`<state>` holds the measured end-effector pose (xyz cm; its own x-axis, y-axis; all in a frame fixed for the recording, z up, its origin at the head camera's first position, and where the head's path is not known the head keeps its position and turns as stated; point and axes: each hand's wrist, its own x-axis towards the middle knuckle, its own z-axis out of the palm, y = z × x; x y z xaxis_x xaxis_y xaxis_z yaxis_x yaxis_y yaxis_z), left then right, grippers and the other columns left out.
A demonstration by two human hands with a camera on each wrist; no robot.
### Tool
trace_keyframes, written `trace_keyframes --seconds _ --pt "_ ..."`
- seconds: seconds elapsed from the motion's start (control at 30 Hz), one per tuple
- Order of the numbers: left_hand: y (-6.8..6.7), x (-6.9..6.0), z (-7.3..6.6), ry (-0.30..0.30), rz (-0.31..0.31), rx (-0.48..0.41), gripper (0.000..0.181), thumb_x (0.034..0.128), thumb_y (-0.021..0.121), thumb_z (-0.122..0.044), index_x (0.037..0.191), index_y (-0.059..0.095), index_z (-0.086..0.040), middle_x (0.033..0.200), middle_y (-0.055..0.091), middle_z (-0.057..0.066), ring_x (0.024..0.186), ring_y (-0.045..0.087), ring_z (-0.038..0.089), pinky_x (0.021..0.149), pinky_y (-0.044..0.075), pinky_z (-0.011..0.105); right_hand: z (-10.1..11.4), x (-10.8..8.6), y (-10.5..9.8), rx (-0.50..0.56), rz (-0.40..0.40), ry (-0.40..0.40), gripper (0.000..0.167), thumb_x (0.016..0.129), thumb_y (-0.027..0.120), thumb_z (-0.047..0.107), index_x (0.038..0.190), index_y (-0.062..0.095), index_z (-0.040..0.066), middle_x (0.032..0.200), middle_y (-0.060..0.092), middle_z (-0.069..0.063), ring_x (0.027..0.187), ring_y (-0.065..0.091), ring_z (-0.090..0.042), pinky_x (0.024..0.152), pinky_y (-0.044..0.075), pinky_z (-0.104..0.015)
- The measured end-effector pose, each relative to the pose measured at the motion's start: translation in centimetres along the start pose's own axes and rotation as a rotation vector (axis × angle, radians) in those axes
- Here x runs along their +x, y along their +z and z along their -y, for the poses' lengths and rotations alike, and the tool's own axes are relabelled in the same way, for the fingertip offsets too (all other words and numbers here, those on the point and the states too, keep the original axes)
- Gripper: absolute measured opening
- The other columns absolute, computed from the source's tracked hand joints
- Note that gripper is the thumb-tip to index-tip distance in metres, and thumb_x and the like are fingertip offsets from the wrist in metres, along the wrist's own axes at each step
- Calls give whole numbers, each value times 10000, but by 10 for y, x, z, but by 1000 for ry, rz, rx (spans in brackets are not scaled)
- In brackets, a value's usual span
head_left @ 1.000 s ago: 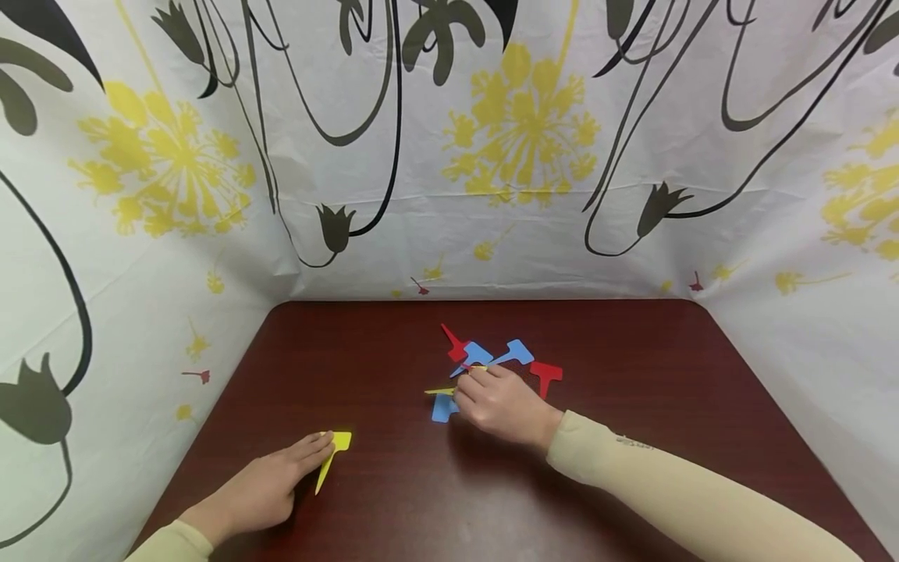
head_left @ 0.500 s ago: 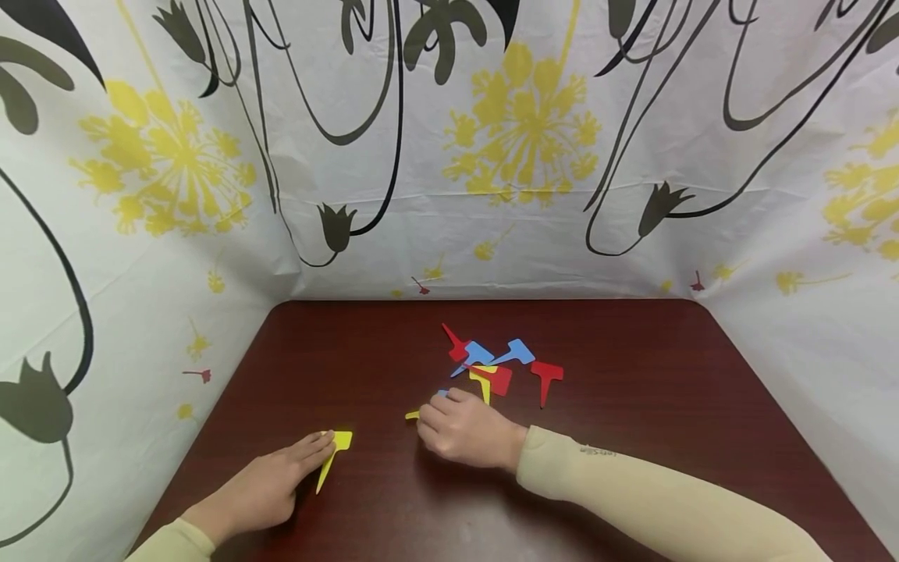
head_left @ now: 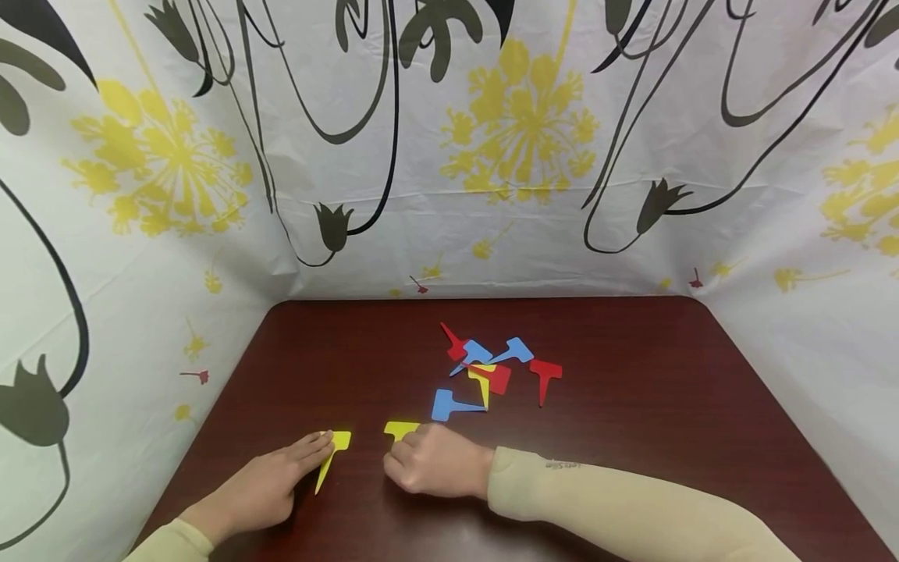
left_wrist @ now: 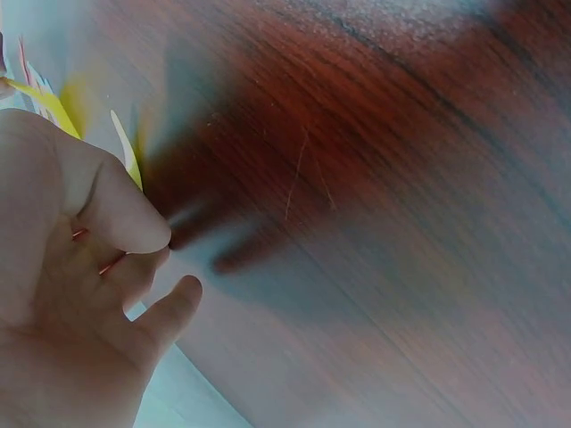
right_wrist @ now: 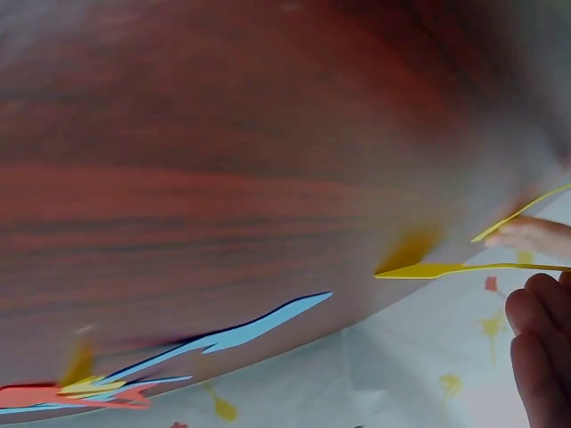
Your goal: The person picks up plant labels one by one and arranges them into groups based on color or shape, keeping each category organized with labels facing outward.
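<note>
From where I stand, what seems to matter most is how two yellow T-shaped plant tags lie to one another, low and left of centre in the head view, with a strip of bare brown table [head_left: 632, 390] between them. The first, the left yellow tag [head_left: 342, 441], lies at the fingertips of the left hand [head_left: 270, 480]; its crossbar is toward the upper right, and its long stem slants down to a point at lower left. That hand has its fingers straight and together, their tips resting on the edge of the crossbar. The second, the right yellow tag [head_left: 399, 429], is pinched in the curled fingers of the right hand [head_left: 437, 462]. Its crossbar runs nearly straight across the frame, a touch higher than the first; its stem is hidden by the fingers in the head view, so I can't be sure how closely the two stems line up. The gap looks to be the right hand's to close, sideways to frame left. Just above that hand lies a blue tag [head_left: 442, 405], stem pointing to frame right, nearer to it than to the left hand.
</note>
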<state>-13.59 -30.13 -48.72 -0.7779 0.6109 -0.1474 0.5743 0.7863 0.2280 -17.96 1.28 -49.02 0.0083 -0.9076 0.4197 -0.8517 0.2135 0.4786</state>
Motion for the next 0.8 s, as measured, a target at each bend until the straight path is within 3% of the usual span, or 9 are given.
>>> trace_keyframes --seconds 0.2,0.47,0.8 --pt "1 0 0 -14 -8 25 774 748 580 135 1489 505 -73 1560 425 106 1405 425 312 788 506 321 13 11 9 24 24 -25 223 945 501 59 854 681 155 712 611 61 561 490 -84 557 473 -218" --pt "3 2 1 0 -14 7 717 793 583 97 1485 510 -71 1553 433 116 1397 433 327 737 489 286 23 23 14 19 24 -74 275 962 461 47 828 666 171 703 600 77 566 534 -79 569 480 -214" --pt "1 0 3 -1 -19 15 698 804 592 82 1479 521 -82 1538 455 109 1388 450 310 790 534 351 29 32 23 -11 70 -133 295 984 463 76 834 675 216 744 634 88 609 589 -77 602 504 -219"
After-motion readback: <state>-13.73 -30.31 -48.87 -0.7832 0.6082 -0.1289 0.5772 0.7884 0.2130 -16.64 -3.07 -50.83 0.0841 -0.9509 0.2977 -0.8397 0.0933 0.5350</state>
